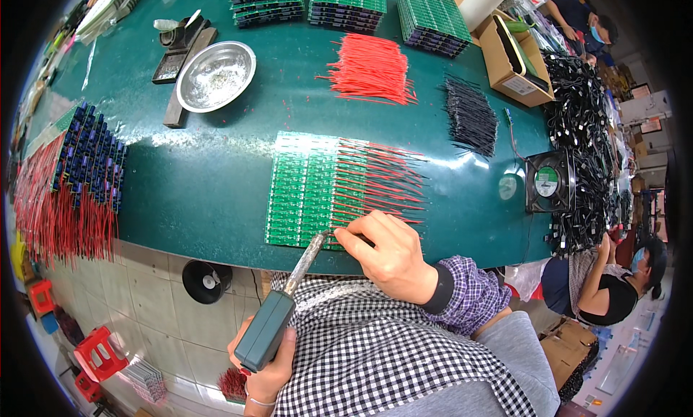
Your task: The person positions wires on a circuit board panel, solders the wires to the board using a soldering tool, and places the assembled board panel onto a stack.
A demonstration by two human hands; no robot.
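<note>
**Soldering red leads onto the green board row – handling notes**

So you had the soldering iron (278,319) in your left hand (268,370), fingers wrapped shut around its dark green handle, with the metal tip just touching the near edge of the green circuit boards (303,190). Your right hand (386,255) sat at that same near edge, just right of the tip, fingers pinched narrow on something thin; I couldn't tell exactly what.

My guess is those boards were light, stiff and a bit brittle, so edges were the place to grab them. The red wires (382,175) fanning off their right side looked thin and floppy, best pinched close to the joint. The iron was handle-only, obviously.

Beyond the boards on the desk (202,179): a loose pile of red wire (372,71), a black wire bundle (469,114) to its right, and a steel bowl (215,76) off to the left. Far right of the boards stood an open brown cardboard box (514,60) with a pale label on its side, and nearer, a small black fan (547,181) with a round green sticker.
</note>
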